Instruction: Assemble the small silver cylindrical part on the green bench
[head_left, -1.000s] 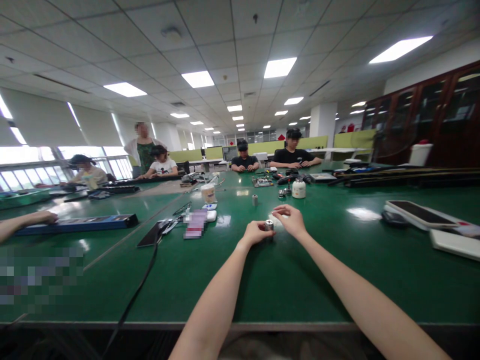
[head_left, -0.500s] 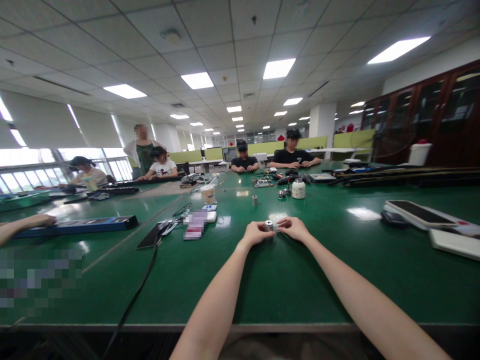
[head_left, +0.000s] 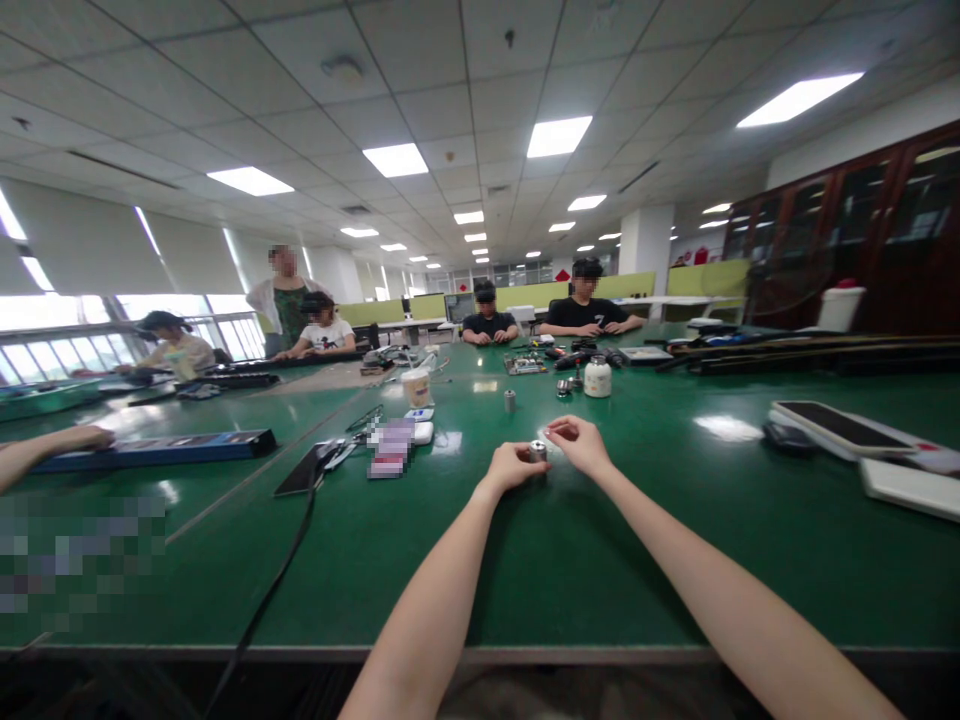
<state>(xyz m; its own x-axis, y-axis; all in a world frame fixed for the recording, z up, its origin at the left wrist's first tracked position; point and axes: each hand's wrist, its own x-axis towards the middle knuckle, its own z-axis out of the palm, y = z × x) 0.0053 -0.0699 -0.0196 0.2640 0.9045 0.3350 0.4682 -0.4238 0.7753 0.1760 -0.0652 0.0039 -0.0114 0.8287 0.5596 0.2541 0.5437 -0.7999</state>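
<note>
My left hand is closed round a small silvery metal cylinder that stands upright at the middle of the green table. Dark holes or notches show on the cylinder's top face. Just to the right and a little higher, my right hand has thumb and fingertips pinched together, apart from the cylinder. Whatever is in that pinch is too small to make out. Farther back, a second metal cylinder stands alone on the table. Behind my right hand are a white jar and small dark metal parts.
To the left lie a purple packet, a dark flat device with a strap, and a paper cup. A co-worker's hand rests on a long blue box. White-edged devices lie at right. Other people sit across the table.
My right hand came down beside the cylinder half a second ago, then rose back up and away, still pinched. My left hand and the cylinder have stayed in place.
</note>
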